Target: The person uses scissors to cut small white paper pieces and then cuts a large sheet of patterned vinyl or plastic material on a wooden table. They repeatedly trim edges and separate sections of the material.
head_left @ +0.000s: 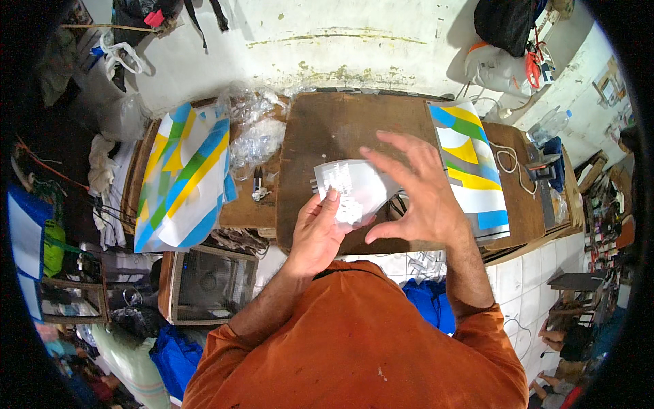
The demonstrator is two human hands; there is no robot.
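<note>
In front of my orange shirt, my left hand (pixel 313 232) grips a translucent plastic bag (pixel 368 184) with several small white pieces showing in it, thumb across its near side. My right hand (pixel 426 198) is just right of the bag, thumb and fingers spread wide, holding nothing. Both are over the brown wooden worktop (pixel 320 123). A dark object behind the bag is mostly hidden.
Patterned sheets lie left (pixel 180 177) and right (pixel 470 163). Crumpled clear plastic (pixel 255 140) and a small dark tool (pixel 259 180) lie left of centre. A white cable (pixel 518 170) is at right. Other people (pixel 558 341) appear at the far right rim.
</note>
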